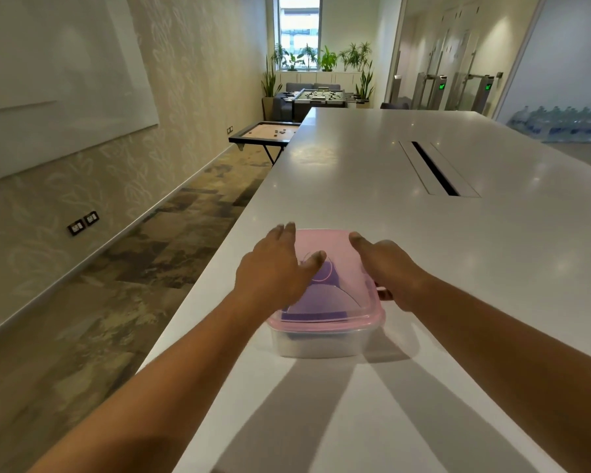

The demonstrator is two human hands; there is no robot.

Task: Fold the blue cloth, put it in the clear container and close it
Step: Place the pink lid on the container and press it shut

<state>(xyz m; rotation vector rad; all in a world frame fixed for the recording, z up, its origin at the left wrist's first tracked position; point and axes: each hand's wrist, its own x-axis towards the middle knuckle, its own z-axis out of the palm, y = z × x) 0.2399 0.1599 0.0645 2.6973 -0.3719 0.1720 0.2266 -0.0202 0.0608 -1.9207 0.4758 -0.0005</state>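
Note:
A clear container (pixel 321 344) stands on the white table (pixel 440 261) near its left edge, with a translucent pink lid (pixel 336 252) lying on top of it. The folded blue cloth (pixel 321 297) shows through the lid, inside the container. My left hand (pixel 273 268) lies flat on the lid's left side, fingers spread and thumb stretched toward the middle. My right hand (pixel 386 268) covers the lid's right side, fingers reaching its far corner and thumb curled at the right rim. Whether the lid is fully seated on the hidden sides I cannot tell.
A long cable slot (pixel 435 169) is set into the table farther back on the right. The table's left edge drops to patterned carpet (pixel 116 285). A carrom board (pixel 265 133) on a stand and a foosball table (pixel 319 95) stand beyond.

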